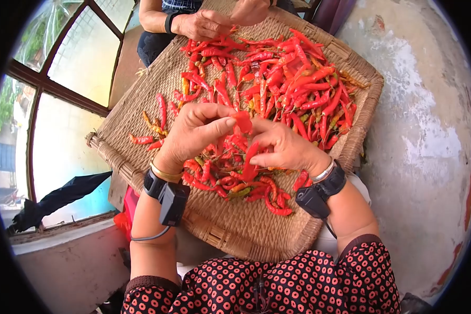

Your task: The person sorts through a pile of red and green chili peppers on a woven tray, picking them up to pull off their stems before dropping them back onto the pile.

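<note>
Above the woven tray (193, 214), my left hand (201, 128) pinches a red chili pepper (242, 121) between thumb and forefinger. My right hand (288, 144) is close beside it, its fingers curled around another red chili (250, 158) that points downward. Below both hands lies a smaller heap of red chilies (230, 180), some with green stems and a few yellowish ones. A larger pile of red chilies (303, 78) covers the far right part of the tray. My palms and some fingertips are hidden from this angle.
Across the tray, another person's hands (206, 24) work at the far edge of the chilies. A window (68, 131) and a dark folded umbrella (63, 201) are on the left. A stained wall (418, 131) rises on the right.
</note>
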A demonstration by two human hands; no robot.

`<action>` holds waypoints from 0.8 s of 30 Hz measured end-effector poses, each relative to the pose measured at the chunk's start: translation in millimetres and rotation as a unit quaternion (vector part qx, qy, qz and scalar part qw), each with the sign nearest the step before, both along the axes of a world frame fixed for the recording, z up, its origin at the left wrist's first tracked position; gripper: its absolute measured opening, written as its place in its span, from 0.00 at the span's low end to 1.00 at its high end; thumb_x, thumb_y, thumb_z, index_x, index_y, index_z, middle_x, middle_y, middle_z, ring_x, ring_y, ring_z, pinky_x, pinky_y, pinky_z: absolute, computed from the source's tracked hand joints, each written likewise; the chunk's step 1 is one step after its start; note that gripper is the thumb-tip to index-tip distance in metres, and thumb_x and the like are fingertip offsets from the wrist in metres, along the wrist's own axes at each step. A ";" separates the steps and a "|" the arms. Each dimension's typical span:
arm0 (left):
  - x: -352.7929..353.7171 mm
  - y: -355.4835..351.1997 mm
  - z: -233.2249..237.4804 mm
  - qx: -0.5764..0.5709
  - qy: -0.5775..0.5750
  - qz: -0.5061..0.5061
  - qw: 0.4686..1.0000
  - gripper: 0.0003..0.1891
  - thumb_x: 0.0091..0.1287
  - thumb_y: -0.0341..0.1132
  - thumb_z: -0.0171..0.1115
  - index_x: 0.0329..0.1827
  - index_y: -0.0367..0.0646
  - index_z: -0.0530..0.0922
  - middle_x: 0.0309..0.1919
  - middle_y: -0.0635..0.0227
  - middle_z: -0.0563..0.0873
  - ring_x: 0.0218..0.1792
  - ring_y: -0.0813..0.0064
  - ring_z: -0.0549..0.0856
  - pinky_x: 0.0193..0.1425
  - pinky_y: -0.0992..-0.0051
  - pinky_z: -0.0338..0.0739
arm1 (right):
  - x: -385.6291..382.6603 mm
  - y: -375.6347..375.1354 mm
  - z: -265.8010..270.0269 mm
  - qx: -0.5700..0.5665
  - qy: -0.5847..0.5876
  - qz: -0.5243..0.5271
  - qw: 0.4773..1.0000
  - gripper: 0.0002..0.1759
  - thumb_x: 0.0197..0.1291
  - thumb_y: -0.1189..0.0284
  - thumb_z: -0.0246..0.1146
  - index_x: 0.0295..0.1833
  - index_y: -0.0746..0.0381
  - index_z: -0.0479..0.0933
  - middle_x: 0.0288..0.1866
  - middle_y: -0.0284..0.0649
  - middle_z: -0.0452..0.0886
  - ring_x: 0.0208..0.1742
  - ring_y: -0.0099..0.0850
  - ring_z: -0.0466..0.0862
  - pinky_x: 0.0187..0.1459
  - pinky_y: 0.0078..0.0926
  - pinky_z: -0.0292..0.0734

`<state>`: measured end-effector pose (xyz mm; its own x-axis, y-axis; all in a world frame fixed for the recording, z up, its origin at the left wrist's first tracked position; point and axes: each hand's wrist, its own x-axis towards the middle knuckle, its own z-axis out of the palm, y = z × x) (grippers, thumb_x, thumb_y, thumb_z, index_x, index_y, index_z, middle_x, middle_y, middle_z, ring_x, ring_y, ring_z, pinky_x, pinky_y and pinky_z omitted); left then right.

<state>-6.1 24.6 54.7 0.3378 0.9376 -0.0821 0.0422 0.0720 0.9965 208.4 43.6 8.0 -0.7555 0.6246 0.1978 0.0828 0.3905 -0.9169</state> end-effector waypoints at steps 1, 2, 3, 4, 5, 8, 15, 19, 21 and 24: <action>-1.9 2.5 -3.8 0.011 0.000 0.001 1.000 0.09 0.64 0.32 0.59 0.41 0.35 0.81 0.24 0.75 0.81 0.20 0.89 0.76 0.21 0.85 0.72 | 0.0 0.0 -2.1 -0.038 -0.040 0.040 0.998 0.08 0.48 0.73 0.66 0.32 0.65 0.78 0.45 0.40 0.76 0.43 0.30 0.77 0.44 0.26 0.72; -4.5 6.2 -8.5 0.013 0.000 0.001 1.000 0.09 0.64 0.32 0.59 0.41 0.35 0.81 0.24 0.75 0.81 0.20 0.89 0.76 0.21 0.85 0.72 | -0.3 -0.2 -2.5 -0.077 -0.081 0.081 0.991 0.07 0.48 0.74 0.65 0.34 0.65 0.78 0.40 0.38 0.77 0.37 0.26 0.78 0.40 0.23 0.72; -8.1 11.0 -13.8 0.014 -0.003 0.046 0.999 0.10 0.64 0.32 0.59 0.42 0.35 0.81 0.23 0.76 0.80 0.19 0.89 0.75 0.21 0.85 0.72 | -0.9 -1.8 -1.4 -0.082 -0.076 0.101 0.989 0.07 0.50 0.73 0.64 0.33 0.66 0.77 0.28 0.37 0.77 0.33 0.27 0.78 0.39 0.23 0.72; -12.8 16.2 -18.5 0.015 -0.006 0.092 0.996 0.10 0.64 0.33 0.58 0.43 0.35 0.80 0.23 0.76 0.80 0.19 0.89 0.75 0.22 0.86 0.71 | -1.3 -0.9 -2.0 -0.082 -0.075 0.101 0.989 0.07 0.50 0.73 0.64 0.33 0.66 0.77 0.28 0.37 0.77 0.33 0.27 0.78 0.39 0.23 0.72; -20.2 23.8 -21.8 0.026 0.039 0.114 0.992 0.09 0.65 0.33 0.57 0.44 0.37 0.80 0.24 0.74 0.81 0.22 0.88 0.77 0.27 0.88 0.70 | -1.7 0.9 -3.6 -0.053 -0.172 0.143 0.973 0.07 0.50 0.73 0.64 0.33 0.65 0.78 0.27 0.37 0.77 0.33 0.27 0.78 0.39 0.23 0.72; -25.2 42.5 -38.3 0.082 0.031 0.206 0.975 0.12 0.66 0.33 0.57 0.48 0.35 0.78 0.29 0.72 0.81 0.27 0.87 0.79 0.30 0.87 0.71 | -3.6 0.6 -6.6 -0.014 -0.271 0.181 0.945 0.06 0.51 0.73 0.63 0.33 0.64 0.78 0.27 0.36 0.77 0.31 0.24 0.77 0.37 0.21 0.72; 10.5 9.2 -40.0 0.073 0.144 0.008 0.987 0.12 0.60 0.37 0.64 0.38 0.37 0.80 0.23 0.65 0.82 0.24 0.79 0.80 0.30 0.76 0.74 | -1.5 3.7 0.6 -0.251 0.000 -0.173 0.952 0.09 0.59 0.68 0.60 0.38 0.63 0.79 0.23 0.29 0.78 0.21 0.13 0.73 0.23 0.13 0.68; 18.7 9.0 -45.4 0.096 0.224 -0.085 0.966 0.11 0.59 0.36 0.64 0.33 0.35 0.79 0.21 0.69 0.81 0.22 0.83 0.77 0.27 0.77 0.73 | 2.5 5.9 -4.0 -0.303 0.031 -0.197 0.932 0.10 0.60 0.68 0.60 0.34 0.64 0.78 0.20 0.28 0.75 0.17 0.14 0.71 0.19 0.12 0.66; 14.3 15.6 -47.0 0.027 0.196 -0.076 0.977 0.10 0.59 0.35 0.63 0.32 0.34 0.79 0.19 0.70 0.80 0.21 0.83 0.77 0.26 0.77 0.72 | -0.8 3.5 -2.9 -0.309 0.017 -0.209 0.928 0.10 0.60 0.68 0.59 0.34 0.64 0.78 0.20 0.28 0.76 0.17 0.14 0.71 0.19 0.12 0.66; 7.0 26.6 -44.0 -0.084 0.073 0.066 0.992 0.11 0.59 0.35 0.63 0.34 0.32 0.79 0.19 0.69 0.78 0.21 0.83 0.75 0.25 0.79 0.70 | 0.1 4.9 -1.9 -0.326 0.005 -0.214 0.921 0.10 0.61 0.68 0.59 0.35 0.65 0.78 0.22 0.30 0.77 0.17 0.14 0.72 0.19 0.12 0.66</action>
<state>0.9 51.2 10.7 0.1869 0.9414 -0.2806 0.1645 0.2516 0.9537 208.5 48.5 6.1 -0.4135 0.8527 -0.3193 0.0922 -0.3097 -0.9464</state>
